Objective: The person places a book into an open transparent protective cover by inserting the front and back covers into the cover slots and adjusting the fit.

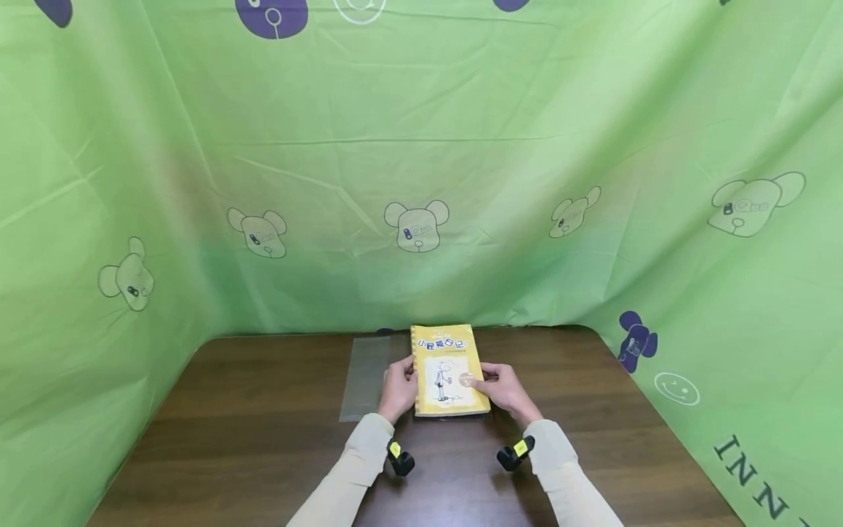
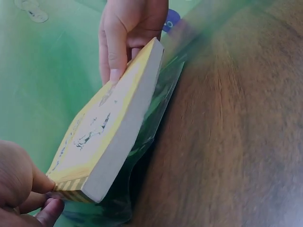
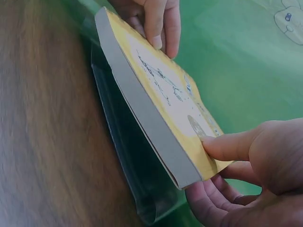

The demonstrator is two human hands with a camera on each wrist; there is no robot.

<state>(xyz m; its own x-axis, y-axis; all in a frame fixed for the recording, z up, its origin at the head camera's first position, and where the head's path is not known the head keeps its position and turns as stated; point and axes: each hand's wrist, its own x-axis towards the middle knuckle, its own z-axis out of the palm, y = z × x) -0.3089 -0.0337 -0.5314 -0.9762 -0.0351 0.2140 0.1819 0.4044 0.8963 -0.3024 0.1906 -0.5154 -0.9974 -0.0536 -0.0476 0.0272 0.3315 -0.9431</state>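
Observation:
A yellow paperback book (image 1: 448,395), with a cartoon figure on its front cover, is held between both hands near the table's far edge. My left hand (image 1: 398,388) grips its striped spine side. On the opposite edge, my right hand (image 1: 506,388) pinches the book, thumb on the front cover and fingers beneath, as the right wrist view shows. Under the book lies a clear plastic book cover (image 3: 130,142), one flap (image 1: 365,377) spread out to the left. Both wrist views show the book tilted above this film. The left fingertips (image 2: 51,210) are right at the spine, by the film.
The brown wooden table (image 1: 263,439) stretches to both sides and in front of the hands. A green cloth (image 1: 329,168) with bear prints hangs behind the table and along both sides. Each wrist carries a small black camera mount (image 1: 400,460).

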